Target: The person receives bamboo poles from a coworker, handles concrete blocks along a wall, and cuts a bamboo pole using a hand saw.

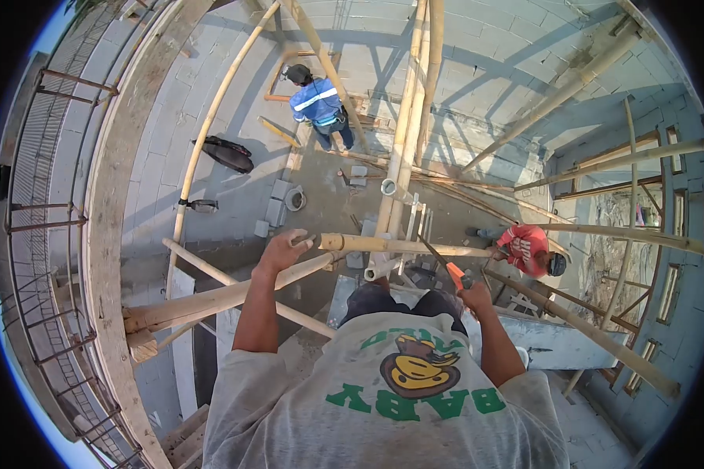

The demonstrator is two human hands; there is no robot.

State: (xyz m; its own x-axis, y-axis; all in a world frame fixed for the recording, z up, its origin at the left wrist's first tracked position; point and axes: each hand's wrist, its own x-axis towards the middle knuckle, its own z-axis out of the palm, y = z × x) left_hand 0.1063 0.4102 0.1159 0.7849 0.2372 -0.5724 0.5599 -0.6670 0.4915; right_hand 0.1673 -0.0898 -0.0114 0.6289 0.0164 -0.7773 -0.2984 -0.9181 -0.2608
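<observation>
My right hand [475, 298] is wrapped round the orange handle of a handsaw [436, 254]. Its dark blade points up and to the left, crossing a horizontal bamboo pole [403, 245] in front of my body. My left hand [283, 252] is raised just off the left end of that pole, its fingers curled. Between the fingertips is a small greyish thing, too small to make out. A thicker bamboo pole [227, 295] slants below my left hand. Upright bamboo poles [405, 144] rise behind the horizontal one.
Below, a person in a blue jacket [317, 103] stands by the block wall [242, 47], and a person in a red shirt [527, 248] bends at right. A wooden beam [105, 227] and rebar cage [45, 219] run along the left. Grey blocks [276, 209] and a bucket [295, 198] are on the floor.
</observation>
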